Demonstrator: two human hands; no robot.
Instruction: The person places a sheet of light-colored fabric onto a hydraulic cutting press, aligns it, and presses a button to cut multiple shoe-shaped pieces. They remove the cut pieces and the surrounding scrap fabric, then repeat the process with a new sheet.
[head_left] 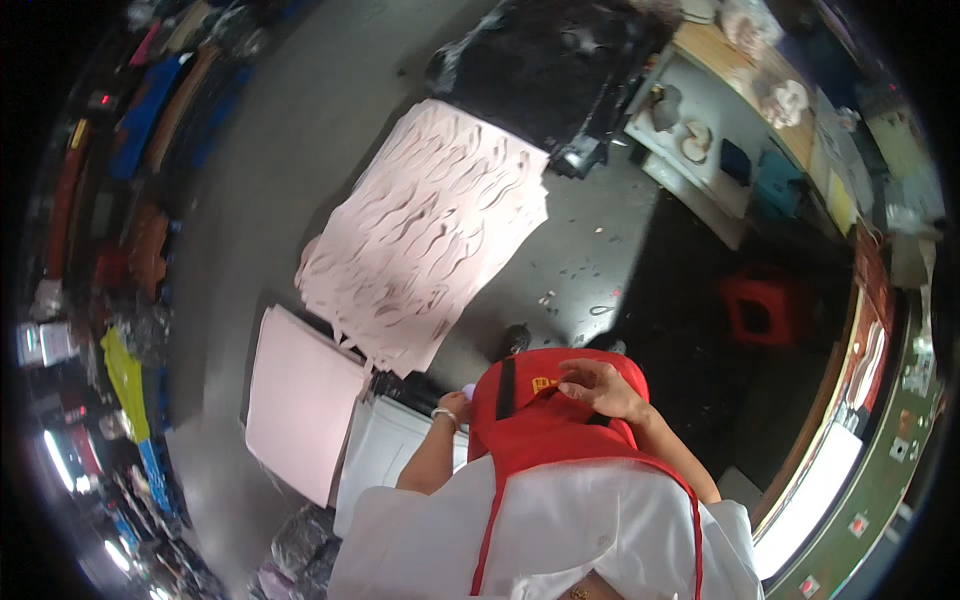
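Note:
My right hand [606, 390] is in front of the red apron [560, 440] I wear over a white top. Its fingers are loosely bent and apart, and nothing shows between them. My left hand [455, 405], with a pale band at the wrist, is low beside the apron's left edge. Its fingers curl by a small lilac thing [468, 391], too little of which shows to name. Left of that hand stands a whitish bin or box [385, 450]. Next to it lies a stack of smooth pale pink sheets [305, 405].
Ahead, a large pile of pink sheets with wavy cut-outs [430, 220] adjoins a black-wrapped stack [540, 70]. At right are a red stool [765, 308], a shelved table [700, 140] and a long green machine [880, 450]. Scraps litter the grey floor [570, 260].

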